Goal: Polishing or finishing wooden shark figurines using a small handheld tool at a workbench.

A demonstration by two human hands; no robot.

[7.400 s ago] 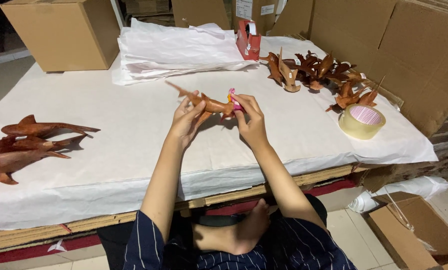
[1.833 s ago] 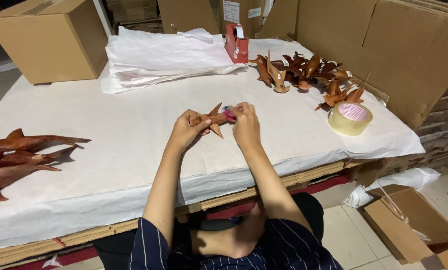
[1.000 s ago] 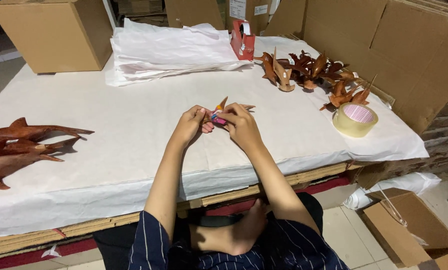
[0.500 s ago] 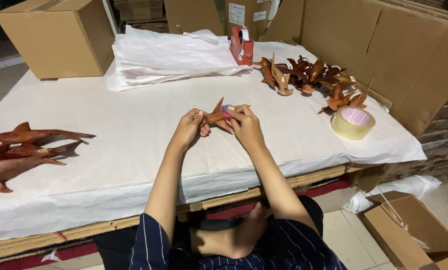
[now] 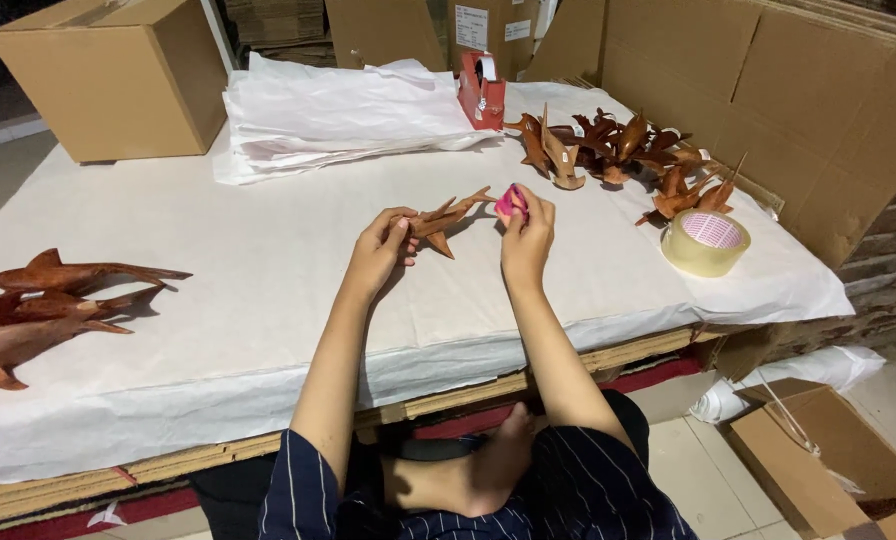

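Observation:
My left hand grips a small brown wooden dolphin carving by its head end, holding it just above the white paper-covered table. My right hand pinches a small pink object right beside the carving's tail. What the pink object is cannot be made out.
Several larger wooden dolphins lie at the table's left edge. A pile of small carvings sits at the back right, beside a roll of clear tape. A red tape dispenser, a stack of white paper and cardboard boxes line the back.
The hands, earlier close together around the carving, have drawn apart; the carving now points right from my left hand, and my right hand with the pink object has moved to its tail.

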